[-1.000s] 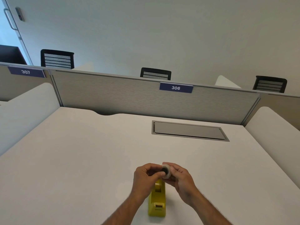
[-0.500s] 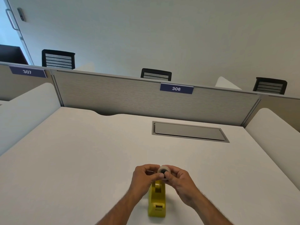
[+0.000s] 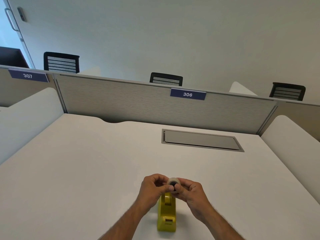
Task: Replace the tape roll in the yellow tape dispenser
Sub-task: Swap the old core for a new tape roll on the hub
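Note:
The yellow tape dispenser point(image 3: 166, 215) stands on the white desk point(image 3: 86, 167) near its front edge, cutter end toward me. Just above its far end both hands pinch a small clear tape roll point(image 3: 174, 182) with a dark core. My left hand point(image 3: 153, 189) grips it from the left with thumb and fingertips. My right hand point(image 3: 191, 194) holds it from the right. The roll hangs clear of the dispenser's cradle, which the hands partly hide.
A grey cable hatch point(image 3: 201, 140) is set in the desk at the back right. A grey partition point(image 3: 138, 103) with a blue 306 label closes the far side. White side panels flank the desk. Black chair backs show behind the partition.
Both hands with the tape roll have dropped slightly toward the dispenser and the roll has turned so its dark core faces me more squarely. The dispenser has stayed put.

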A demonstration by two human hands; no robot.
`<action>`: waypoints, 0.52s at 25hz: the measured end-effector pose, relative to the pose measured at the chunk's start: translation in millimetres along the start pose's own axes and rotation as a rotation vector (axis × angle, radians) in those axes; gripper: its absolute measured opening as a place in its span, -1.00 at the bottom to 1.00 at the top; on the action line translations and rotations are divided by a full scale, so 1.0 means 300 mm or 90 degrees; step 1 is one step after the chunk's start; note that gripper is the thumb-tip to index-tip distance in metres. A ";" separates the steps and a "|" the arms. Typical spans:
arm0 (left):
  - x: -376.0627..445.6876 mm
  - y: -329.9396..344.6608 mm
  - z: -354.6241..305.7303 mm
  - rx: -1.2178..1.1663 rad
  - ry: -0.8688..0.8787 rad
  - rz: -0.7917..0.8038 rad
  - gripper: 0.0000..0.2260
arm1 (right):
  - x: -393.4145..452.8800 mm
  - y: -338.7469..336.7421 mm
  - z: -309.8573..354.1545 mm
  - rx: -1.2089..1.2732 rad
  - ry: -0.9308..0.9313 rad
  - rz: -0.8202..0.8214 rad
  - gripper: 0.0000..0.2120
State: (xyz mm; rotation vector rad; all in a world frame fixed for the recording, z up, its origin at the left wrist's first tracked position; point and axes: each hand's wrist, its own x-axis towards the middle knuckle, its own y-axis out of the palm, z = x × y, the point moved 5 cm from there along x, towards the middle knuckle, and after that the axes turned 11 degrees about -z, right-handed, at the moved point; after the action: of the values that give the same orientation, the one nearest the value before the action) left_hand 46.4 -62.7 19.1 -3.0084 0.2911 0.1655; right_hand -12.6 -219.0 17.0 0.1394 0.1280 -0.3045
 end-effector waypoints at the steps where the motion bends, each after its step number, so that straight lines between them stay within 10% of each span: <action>1: 0.001 -0.001 0.001 -0.001 -0.001 0.005 -0.79 | -0.001 0.000 -0.001 0.000 -0.001 0.002 -0.71; 13: 0.000 -0.012 -0.005 -0.013 0.034 0.042 -0.80 | -0.012 0.012 0.009 -0.044 -0.037 -0.011 -0.63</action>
State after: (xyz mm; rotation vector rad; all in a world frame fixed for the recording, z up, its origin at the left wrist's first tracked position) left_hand 47.5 -59.3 21.1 -3.0295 0.3956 0.0950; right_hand -14.5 -215.1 20.8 0.0606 0.0826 -0.3200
